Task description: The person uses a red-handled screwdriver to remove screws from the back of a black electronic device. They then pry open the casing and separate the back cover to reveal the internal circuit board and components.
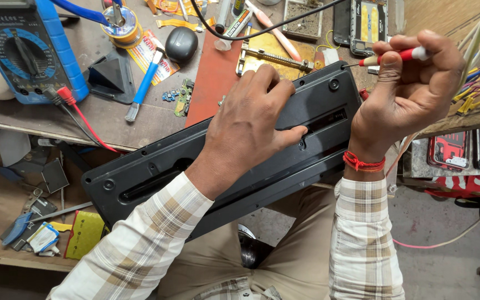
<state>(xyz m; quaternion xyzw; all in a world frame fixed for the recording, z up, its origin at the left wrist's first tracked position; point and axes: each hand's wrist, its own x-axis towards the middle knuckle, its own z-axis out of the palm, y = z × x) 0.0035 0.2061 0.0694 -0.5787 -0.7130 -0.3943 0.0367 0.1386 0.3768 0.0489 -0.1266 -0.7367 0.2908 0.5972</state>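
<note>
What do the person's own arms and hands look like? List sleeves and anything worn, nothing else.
Both arms wear long shirt sleeves in a cream and tan check, left sleeve and right sleeve. The left hand is bare, with no ring or band visible. The right hand is bare too, with a red thread band tied at the wrist.

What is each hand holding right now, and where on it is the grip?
The right hand grips a red-handled screwdriver around its handle. The left hand lies flat on the back of the long black casing, pressing rather than gripping it.
</note>
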